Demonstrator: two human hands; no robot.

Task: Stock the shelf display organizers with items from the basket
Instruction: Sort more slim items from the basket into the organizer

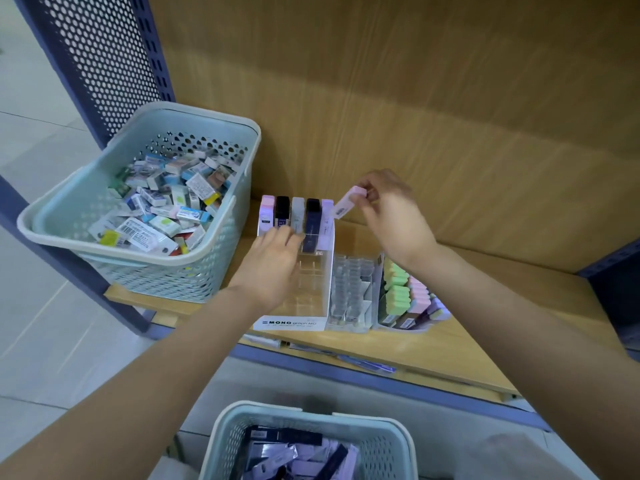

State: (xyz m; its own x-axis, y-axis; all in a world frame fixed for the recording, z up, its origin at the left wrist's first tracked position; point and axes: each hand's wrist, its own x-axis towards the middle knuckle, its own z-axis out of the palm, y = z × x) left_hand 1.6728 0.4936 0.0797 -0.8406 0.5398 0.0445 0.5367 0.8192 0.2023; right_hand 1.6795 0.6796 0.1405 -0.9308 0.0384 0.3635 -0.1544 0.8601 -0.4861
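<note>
The right hand (pixel 391 216) pinches a pink pack (pixel 348 201) between thumb and fingertips, holding it tilted just above the right end of a row of packs (pixel 296 216) standing at the back of the clear organizer (pixel 311 292) on the shelf (pixel 450 341). The left hand (pixel 273 261) rests on the organizer, fingers stretched out and touching the row. The basket (pixel 221 441) of dark and lilac packs sits below, nearest the person; another basket (pixel 138 261) of small boxes stands on the shelf's left
</note>
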